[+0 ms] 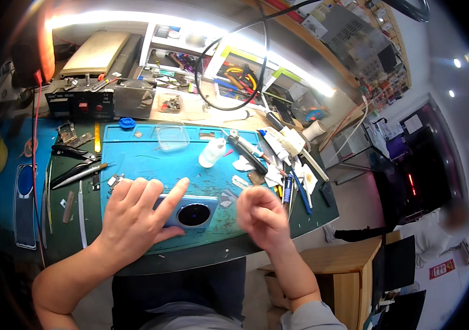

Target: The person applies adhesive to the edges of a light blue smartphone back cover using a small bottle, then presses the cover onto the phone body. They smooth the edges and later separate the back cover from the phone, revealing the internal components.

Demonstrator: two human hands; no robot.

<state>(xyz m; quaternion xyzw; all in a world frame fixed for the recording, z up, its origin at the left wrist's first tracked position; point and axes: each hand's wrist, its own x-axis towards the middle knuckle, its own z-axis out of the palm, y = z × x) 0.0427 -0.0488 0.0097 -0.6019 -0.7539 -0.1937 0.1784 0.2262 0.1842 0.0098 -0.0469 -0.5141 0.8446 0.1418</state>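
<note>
Dark green workbench top (190,263): tools and scraps crowd both sides; its front edge lies near the wrists, so a small part knocked that way could fall to the floor.
Blue work mat (146,165): on the bench beneath both hands, its surface scuffed; grit on it could mark anything slid across.
Left hand (130,217): thumb and forefinger spread well apart, other fingers loosely bent; it covers the left end of the phone, though whether it grips cannot be told.
Right hand (265,217): fingers curled in, thumb folded against them, to the right of the phone and apart from it; somewhat blurred, nothing seen in its hold.
Flat blue phone (211,208): at the front of the mat, partly under the left hand, camera side showing; a loose hold might let it slip.
White plastic bottle with a narrow neck (212,152): behind the phone; a sweeping hand might tip it and spill any contents.
Round glossy black camera disc (193,214): exposed on the phone; a stray tool tip could scratch it.
Printed marks: pale lettering on a black instrument box (83,104), more on a red card (442,269) at far right; mostly too small to make out.
</note>
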